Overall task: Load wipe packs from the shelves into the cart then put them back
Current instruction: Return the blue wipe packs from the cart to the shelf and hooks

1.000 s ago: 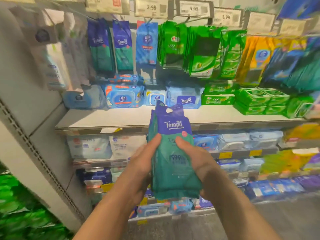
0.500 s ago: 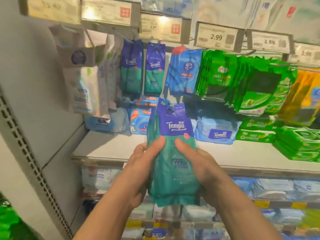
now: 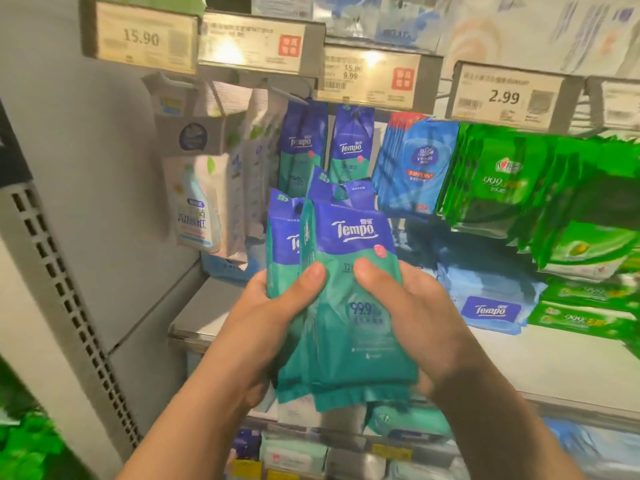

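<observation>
Both hands, left hand (image 3: pixel 273 317) and right hand (image 3: pixel 412 313), pinch a stack of wipe packs (image 3: pixel 343 306) just before the hanging packs (image 3: pixel 351 147). The stack looks loose; one pack may slip while hooking.

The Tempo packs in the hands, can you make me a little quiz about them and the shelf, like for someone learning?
1. True or false: both the left hand and the right hand hold the stack of Tempo packs.
2. Which price shows on the tag above the green hanging packs? A) 2.99 B) 7.50 C) 20.00
3. Fill in: the hanging Tempo packs on the pegs sit to the ____ of the blue hanging packs, as the camera sees them.

Key: 1 true; 2 A; 3 left.
</observation>
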Demonstrator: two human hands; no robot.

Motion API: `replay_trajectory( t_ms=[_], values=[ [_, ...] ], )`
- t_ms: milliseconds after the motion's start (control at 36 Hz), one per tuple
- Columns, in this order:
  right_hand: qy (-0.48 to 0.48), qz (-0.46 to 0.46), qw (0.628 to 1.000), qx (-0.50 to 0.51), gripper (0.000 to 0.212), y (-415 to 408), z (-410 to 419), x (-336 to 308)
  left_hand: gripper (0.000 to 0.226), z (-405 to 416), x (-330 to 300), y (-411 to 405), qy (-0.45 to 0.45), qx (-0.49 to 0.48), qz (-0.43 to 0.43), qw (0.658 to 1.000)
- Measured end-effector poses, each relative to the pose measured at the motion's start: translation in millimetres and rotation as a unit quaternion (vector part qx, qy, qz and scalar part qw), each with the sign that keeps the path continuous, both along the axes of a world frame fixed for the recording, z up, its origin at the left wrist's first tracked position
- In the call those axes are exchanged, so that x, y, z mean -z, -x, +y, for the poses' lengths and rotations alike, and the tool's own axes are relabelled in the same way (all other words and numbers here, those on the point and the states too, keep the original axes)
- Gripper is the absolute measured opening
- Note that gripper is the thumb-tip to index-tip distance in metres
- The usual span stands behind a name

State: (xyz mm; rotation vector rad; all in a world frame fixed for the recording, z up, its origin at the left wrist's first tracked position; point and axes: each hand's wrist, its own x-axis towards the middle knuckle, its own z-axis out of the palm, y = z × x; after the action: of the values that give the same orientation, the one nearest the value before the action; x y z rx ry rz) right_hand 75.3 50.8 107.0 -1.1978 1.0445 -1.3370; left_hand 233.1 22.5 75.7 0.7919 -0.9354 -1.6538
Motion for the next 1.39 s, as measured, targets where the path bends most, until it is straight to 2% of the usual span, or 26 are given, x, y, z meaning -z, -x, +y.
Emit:
replay_trajectory(
  t_ms=[83, 278, 417, 556, 694, 972, 1083, 1167, 1250, 1333, 1389],
  values=[
    [0.008, -0.024, 0.999, 0.021, 0.022, 6, -8, -4, 0.064, 0, -8, -4, -0.001, -0.023, 0.008, 1.0],
    [0.091, 0.022, 0.995, 0.04, 0.03, 23, -13, -21, 0.05, -1, -17, -10, -0.006, -0.064, 0.019, 0.998],
    [0.156, 0.053, 0.986, 0.032, 0.029, 23, -15, -32, 0.048, 2, -19, -9, -0.01, -0.092, -0.007, 0.996],
    [0.189, 0.041, 0.978, 0.077, 0.025, 20, -24, -42, 0.045, 4, -22, -11, -0.012, -0.109, -0.027, 0.994],
    [0.185, 0.041, 0.978, 0.086, 0.026, 18, -40, -44, 0.048, 2, -21, -13, -0.005, -0.122, -0.045, 0.992],
    [0.125, 0.046, 0.983, 0.126, 0.065, 20, -85, -39, 0.047, -4, -18, -15, -0.001, -0.138, -0.044, 0.989],
    [0.12, 0.061, 0.979, 0.153, 0.071, 19, -94, -29, 0.044, -6, -17, -16, 0.002, -0.138, -0.04, 0.99],
    [0.123, 0.066, 0.976, 0.169, 0.069, 17, -96, -19, 0.045, -8, -16, -17, 0.0, -0.137, -0.037, 0.99],
    [0.099, 0.058, 0.983, 0.144, 0.065, 17, -95, -4, 0.045, -8, -15, -18, 0.001, -0.136, -0.036, 0.99],
    [0.067, 0.053, 0.99, 0.113, 0.035, 18, -92, 13, 0.048, -8, -14, -19, -0.001, -0.135, -0.036, 0.99],
    [0.043, 0.066, 0.992, 0.1, 0.025, 17, -89, 22, 0.047, -9, -14, -18, -0.001, -0.132, -0.037, 0.991]
  ],
)
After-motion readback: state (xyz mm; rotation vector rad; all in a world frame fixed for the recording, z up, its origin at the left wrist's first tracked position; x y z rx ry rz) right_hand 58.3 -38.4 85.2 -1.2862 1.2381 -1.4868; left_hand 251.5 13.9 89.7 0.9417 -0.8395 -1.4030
